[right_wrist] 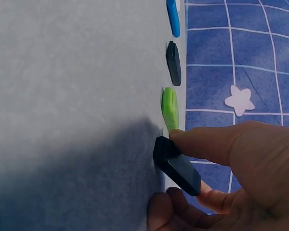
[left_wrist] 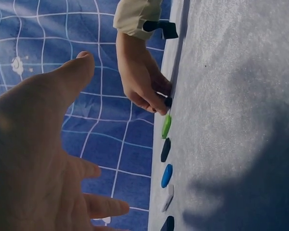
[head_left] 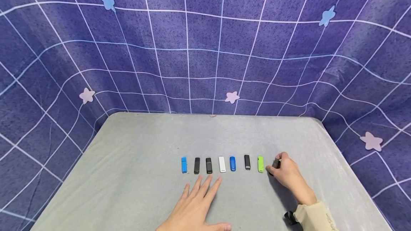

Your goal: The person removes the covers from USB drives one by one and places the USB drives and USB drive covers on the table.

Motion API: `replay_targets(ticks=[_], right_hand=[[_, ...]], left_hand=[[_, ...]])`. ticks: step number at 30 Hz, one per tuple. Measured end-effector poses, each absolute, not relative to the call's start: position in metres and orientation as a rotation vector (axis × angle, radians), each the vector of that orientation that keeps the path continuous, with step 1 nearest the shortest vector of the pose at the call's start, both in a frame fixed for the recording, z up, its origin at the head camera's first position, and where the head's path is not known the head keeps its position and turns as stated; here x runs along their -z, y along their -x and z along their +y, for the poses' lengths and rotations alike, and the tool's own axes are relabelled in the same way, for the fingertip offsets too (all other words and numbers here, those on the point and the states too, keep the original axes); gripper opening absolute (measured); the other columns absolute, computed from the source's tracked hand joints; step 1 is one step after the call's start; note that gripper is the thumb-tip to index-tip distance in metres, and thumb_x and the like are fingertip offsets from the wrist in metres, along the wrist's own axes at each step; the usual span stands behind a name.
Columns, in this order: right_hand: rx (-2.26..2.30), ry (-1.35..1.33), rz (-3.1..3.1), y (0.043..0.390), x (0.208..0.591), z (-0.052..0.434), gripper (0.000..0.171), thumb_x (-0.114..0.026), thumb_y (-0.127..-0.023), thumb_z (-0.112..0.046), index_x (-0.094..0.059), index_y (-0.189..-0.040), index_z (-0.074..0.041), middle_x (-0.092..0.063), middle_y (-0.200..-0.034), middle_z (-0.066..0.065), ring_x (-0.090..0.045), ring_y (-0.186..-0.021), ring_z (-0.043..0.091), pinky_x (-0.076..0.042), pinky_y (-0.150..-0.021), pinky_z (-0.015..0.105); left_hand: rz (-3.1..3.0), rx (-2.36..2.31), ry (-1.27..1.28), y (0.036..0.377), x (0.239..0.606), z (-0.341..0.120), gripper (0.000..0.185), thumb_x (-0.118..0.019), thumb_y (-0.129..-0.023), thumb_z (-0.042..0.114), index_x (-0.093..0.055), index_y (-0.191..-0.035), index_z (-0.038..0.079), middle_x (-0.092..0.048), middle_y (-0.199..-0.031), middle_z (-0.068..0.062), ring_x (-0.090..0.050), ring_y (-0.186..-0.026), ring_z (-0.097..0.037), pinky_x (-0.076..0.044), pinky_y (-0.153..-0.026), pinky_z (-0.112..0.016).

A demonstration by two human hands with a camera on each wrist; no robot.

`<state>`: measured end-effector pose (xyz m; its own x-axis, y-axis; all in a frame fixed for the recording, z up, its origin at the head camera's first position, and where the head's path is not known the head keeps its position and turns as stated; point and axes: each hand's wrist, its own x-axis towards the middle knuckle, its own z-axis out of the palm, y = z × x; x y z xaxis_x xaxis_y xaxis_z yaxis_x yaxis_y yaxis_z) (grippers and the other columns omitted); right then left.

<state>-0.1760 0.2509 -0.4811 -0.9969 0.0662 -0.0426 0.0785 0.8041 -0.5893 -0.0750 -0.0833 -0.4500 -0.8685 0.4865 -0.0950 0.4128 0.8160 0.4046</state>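
Right hand point(head_left: 287, 173) pinched black stick point(right_wrist: 176, 165) between thumb and fingers, at right end of row on counter point(head_left: 135, 145), just beside green stick point(head_left: 260, 164). Left hand point(head_left: 196, 204) lay flat, fingers spread, holding nothing. Stick looked light, rigid, smooth plastic, likely slippery. Best grip judged across its long side edges.

From my seat, the grey table point(head_left: 135, 159) lies open toward 9, 12 and 3 o'clock, while the row of USB sticks point(head_left: 222, 164) bars the middle, my left hand point(head_left: 194, 206) flat at 6 and my right hand point(head_left: 287, 174) closing its right end.
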Motion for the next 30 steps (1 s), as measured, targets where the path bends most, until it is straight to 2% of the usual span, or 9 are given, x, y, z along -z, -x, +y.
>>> replay_targets(ticks=[7, 16, 20, 26, 30], right_hand=[[0.996, -0.105, 2.986, 0.175, 0.481, 0.257, 0.04, -0.077, -0.091, -0.016, -0.055, -0.114, 0.007, -0.065, -0.084, 0.014, -0.06, -0.074, 0.024, -0.049, -0.066, 0.039], [1.009, -0.064, 3.009, 0.173, 0.48, 0.262, 0.027, -0.071, -0.095, -0.009, -0.064, -0.116, 0.005, -0.073, -0.09, 0.016, -0.068, -0.08, 0.027, -0.052, -0.066, 0.037], [1.03, -0.071, 2.997, 0.171, 0.477, 0.263, 0.026, -0.068, -0.095, -0.007, -0.065, -0.118, 0.004, -0.074, -0.09, 0.016, -0.067, -0.078, 0.024, -0.051, -0.064, 0.034], [1.097, -0.064, 2.972, 0.166, 0.475, 0.266, 0.029, -0.067, -0.092, -0.004, -0.065, -0.119, 0.005, -0.073, -0.085, 0.014, -0.065, -0.06, 0.014, -0.051, -0.058, 0.029], [1.119, -0.051, 2.97, 0.163, 0.473, 0.268, 0.032, -0.067, -0.091, -0.005, -0.064, -0.121, 0.005, -0.073, -0.086, 0.014, -0.066, -0.057, 0.013, -0.052, -0.06, 0.029]], left_hand=[[2.801, -0.583, -0.702, 0.075, 0.452, -0.086, 0.11, -0.052, -0.081, 0.089, -0.016, -0.166, 0.029, -0.029, -0.169, -0.011, -0.029, -0.153, -0.043, -0.026, -0.114, -0.075], [2.796, -0.622, -0.697, 0.077, 0.451, -0.091, 0.107, -0.052, -0.083, 0.087, -0.02, -0.165, 0.027, -0.032, -0.168, -0.01, -0.031, -0.153, -0.042, -0.026, -0.114, -0.076], [2.784, -0.633, -0.684, 0.077, 0.45, -0.093, 0.107, -0.053, -0.083, 0.086, -0.02, -0.166, 0.027, -0.031, -0.168, -0.009, -0.03, -0.153, -0.043, -0.026, -0.113, -0.076], [2.776, -0.64, -0.681, 0.078, 0.454, -0.097, 0.106, -0.053, -0.084, 0.086, -0.019, -0.166, 0.029, -0.031, -0.168, -0.009, -0.028, -0.154, -0.043, -0.026, -0.113, -0.077], [2.789, -0.631, -0.672, 0.078, 0.459, -0.105, 0.106, -0.054, -0.083, 0.085, -0.022, -0.165, 0.027, -0.032, -0.167, -0.011, -0.028, -0.153, -0.044, -0.027, -0.112, -0.076]])
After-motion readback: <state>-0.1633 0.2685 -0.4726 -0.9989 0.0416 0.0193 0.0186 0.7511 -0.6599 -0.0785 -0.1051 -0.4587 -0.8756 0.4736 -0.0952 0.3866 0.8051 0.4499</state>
